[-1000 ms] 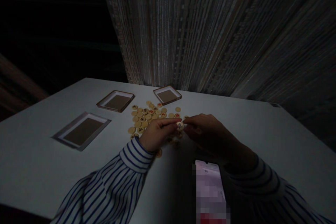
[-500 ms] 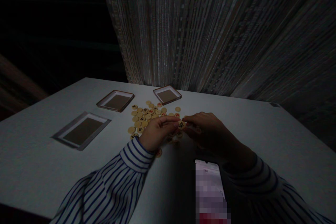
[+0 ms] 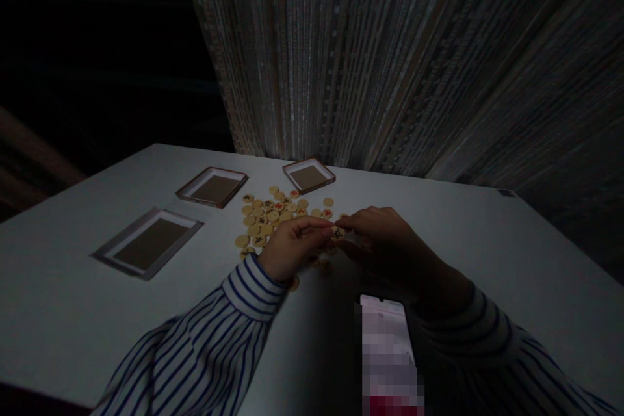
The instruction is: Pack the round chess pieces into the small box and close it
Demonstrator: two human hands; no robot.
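Note:
Between the fingertips of both hands is a round, pale wooden xiangqi piece [image 3: 338,233] with a black character facing up. My left hand [image 3: 292,244] pinches its left side with thumb and forefinger. From the other side my right hand [image 3: 385,240] grips it; that hand lies in shadow and its lower fingers are hard to make out. Beneath and to the left of the hands spreads a loose heap of xiangqi pieces [image 3: 263,219], some blank side up, others showing red or black characters. My left hand and wrist hide part of the heap.
Three shallow open boxes lie on the white table [image 3: 121,185]: a grey-rimmed box [image 3: 197,229] at left, a brown-edged box [image 3: 246,179] behind it and another brown-edged box [image 3: 333,180] farther back. A lit phone [image 3: 385,331] lies between my forearms. A string curtain [image 3: 312,65] hangs behind.
The view has shifted very slightly. Both hands stay on the same piece, which now appears tilted a little differently between the fingertips.

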